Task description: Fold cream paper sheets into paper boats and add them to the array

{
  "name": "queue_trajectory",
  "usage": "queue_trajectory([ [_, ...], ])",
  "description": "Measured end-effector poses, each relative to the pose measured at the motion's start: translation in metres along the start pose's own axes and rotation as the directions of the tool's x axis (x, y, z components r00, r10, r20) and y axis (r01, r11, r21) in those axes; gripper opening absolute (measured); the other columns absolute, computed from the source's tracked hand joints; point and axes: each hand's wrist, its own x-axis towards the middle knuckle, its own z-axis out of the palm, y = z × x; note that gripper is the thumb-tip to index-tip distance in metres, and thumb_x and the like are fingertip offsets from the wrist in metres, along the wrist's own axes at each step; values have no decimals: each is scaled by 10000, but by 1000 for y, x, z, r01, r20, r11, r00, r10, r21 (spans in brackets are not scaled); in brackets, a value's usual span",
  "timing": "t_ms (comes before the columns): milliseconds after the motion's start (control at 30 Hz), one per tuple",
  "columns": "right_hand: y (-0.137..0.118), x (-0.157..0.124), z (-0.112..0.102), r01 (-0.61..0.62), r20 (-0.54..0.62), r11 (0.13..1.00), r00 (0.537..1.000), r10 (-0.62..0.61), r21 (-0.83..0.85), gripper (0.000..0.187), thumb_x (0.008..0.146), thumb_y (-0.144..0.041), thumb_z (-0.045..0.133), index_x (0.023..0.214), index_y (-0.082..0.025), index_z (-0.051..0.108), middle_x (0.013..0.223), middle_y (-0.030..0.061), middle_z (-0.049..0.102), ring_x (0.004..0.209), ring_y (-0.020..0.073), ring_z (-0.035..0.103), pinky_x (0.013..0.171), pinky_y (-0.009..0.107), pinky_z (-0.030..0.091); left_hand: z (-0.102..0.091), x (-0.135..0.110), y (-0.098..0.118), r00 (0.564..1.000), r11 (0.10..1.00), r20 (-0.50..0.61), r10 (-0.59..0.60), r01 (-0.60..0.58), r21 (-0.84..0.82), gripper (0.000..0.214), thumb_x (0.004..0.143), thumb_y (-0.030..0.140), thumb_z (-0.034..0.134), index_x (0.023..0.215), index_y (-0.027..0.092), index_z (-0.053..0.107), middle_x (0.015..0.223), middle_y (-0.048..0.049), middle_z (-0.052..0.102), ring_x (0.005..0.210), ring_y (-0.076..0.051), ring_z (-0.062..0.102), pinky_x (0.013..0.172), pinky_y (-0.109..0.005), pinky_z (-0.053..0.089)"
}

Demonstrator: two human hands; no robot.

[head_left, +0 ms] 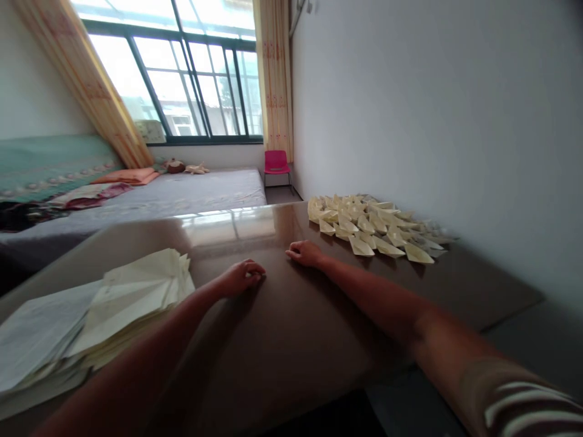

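On the brown glossy table (273, 321) rest both my hands, a short gap apart. My left hand (239, 278) has its fingers curled in, and no object shows in it. A stack of cream and white paper sheets (132, 291) lies to its left, partly behind my left forearm. My right hand (304, 252) is loosely closed, also with nothing visible in it. Just beyond it to the right, many folded cream paper boats (362, 244) sit crowded together by the wall.
A white wall (419, 109) runs along the table's right side. Past the far edge stand a bed (214, 188) with folded bedding and soft toys, and a pink chair (276, 162). Behind them is a window (195, 85) with yellow curtains (276, 79).
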Motion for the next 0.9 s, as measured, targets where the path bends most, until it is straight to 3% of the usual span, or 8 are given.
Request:
queue_trajectory([
  [67, 2, -7, 6, 1, -42, 1000, 999, 0, 27, 329, 890, -435, 499, 824, -188, 706, 767, 33, 711, 652, 146, 590, 589, 233, 362, -34, -18, -2, 994, 998, 99, -38, 43, -51, 430, 811, 526, 531, 1044, 207, 703, 1014, -54, 709, 923, -209, 643, 843, -300, 497],
  [133, 8, -11, 10, 22, -74, 998, 997, -18, 60, 358, 907, -432, 449, 816, -183, 690, 750, 35, 698, 656, 151, 585, 610, 237, 364, -71, -47, -11, 977, 982, -98, -191, 191, -10, 499, 793, 577, 541, 1079, 198, 695, 1068, -54, 710, 976, -225, 633, 916, -327, 470],
  [200, 14, -12, 14, 38, -94, 995, 995, -30, 91, 377, 904, -450, 431, 799, -185, 677, 737, 41, 690, 656, 161, 586, 615, 243, 366, -103, -84, -22, 913, 946, -269, -308, 323, 13, 570, 771, 617, 551, 1107, 177, 687, 1129, -71, 692, 1036, -242, 609, 969, -341, 438],
  [300, 20, -9, 20, 47, -109, 992, 993, -34, 114, 360, 881, -461, 451, 780, -194, 670, 720, 46, 684, 655, 174, 592, 615, 253, 363, -128, -133, -34, 831, 866, -292, -473, 500, 18, 679, 739, 663, 565, 1200, 171, 643, 1240, -98, 636, 1076, -265, 590, 995, -361, 416],
  [367, 22, -9, 23, 46, -108, 992, 994, -33, 119, 347, 871, -464, 465, 767, -203, 668, 705, 43, 681, 642, 176, 590, 607, 257, 359, -131, -152, -38, 826, 818, -169, -538, 559, 131, 762, 671, 664, 635, 1282, 211, 585, 1323, -99, 579, 1136, -289, 558, 1011, -376, 395],
  [500, 24, -10, 23, 38, -117, 992, 993, -24, 120, 345, 861, -474, 475, 754, -209, 669, 710, 45, 686, 636, 179, 591, 600, 264, 359, -125, -164, -37, 835, 808, 35, -550, 521, 276, 910, 558, 620, 733, 1359, 257, 499, 1411, -93, 499, 1254, -309, 469, 1061, -379, 327],
  [700, 27, -11, 24, 47, -122, 991, 992, -31, 126, 337, 857, -479, 485, 754, -216, 669, 690, 32, 680, 636, 176, 595, 609, 265, 371, -126, -165, -38, 808, 801, 100, -580, 544, 252, 845, 606, 628, 692, 1347, 261, 515, 1407, -74, 504, 1232, -291, 480, 1027, -333, 350],
  [900, 27, -11, 22, 43, -105, 986, 994, -27, 159, 349, 858, -485, 483, 747, -210, 667, 655, 29, 665, 595, 164, 574, 584, 266, 367, -130, -176, -37, 831, 836, 111, -546, 531, 138, 724, 681, 624, 648, 1308, 274, 556, 1364, -46, 551, 1207, -261, 510, 1007, -313, 387],
])
